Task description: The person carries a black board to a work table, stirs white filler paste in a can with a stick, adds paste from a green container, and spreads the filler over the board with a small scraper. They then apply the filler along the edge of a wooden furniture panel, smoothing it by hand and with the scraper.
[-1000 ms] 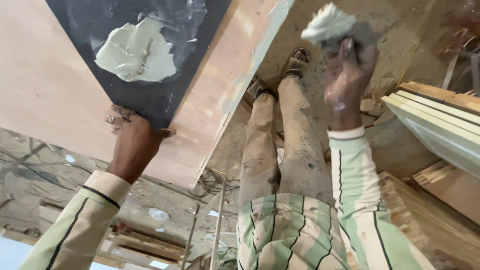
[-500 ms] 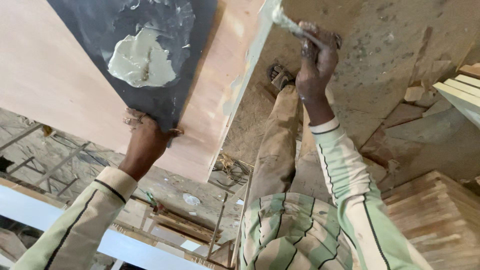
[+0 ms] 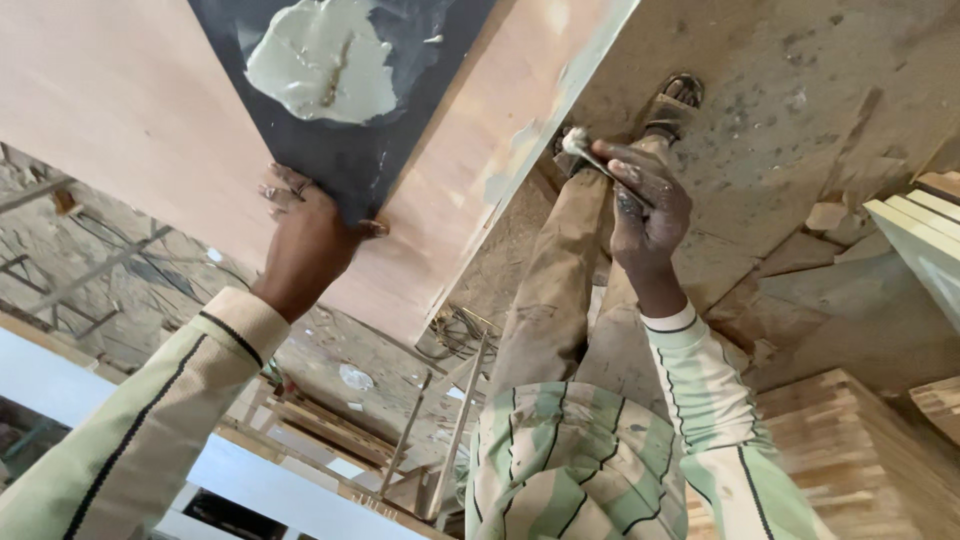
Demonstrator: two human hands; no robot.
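Note:
A large pale plywood board (image 3: 130,110) fills the upper left. On it lies a black sheet (image 3: 400,130) carrying a blob of off-white putty (image 3: 320,60). My left hand (image 3: 305,240) presses on the lower corner of the black sheet, thumb on the board. My right hand (image 3: 645,205) grips a putty knife (image 3: 590,152) whose blade tip, smeared with putty, touches the board's right edge (image 3: 520,170). Putty streaks run along that edge. My legs and sandalled foot (image 3: 675,100) show below.
Stacked wooden planks (image 3: 850,450) lie at the lower right, more boards (image 3: 925,230) at the right edge. A dusty concrete floor (image 3: 800,90) spreads beyond. Wooden frames (image 3: 330,430) and scattered debris sit under the board at lower left.
My right hand has come down from a raised position, carrying the putty-loaded knife down along the board's right edge. The left hand stays on the black sheet.

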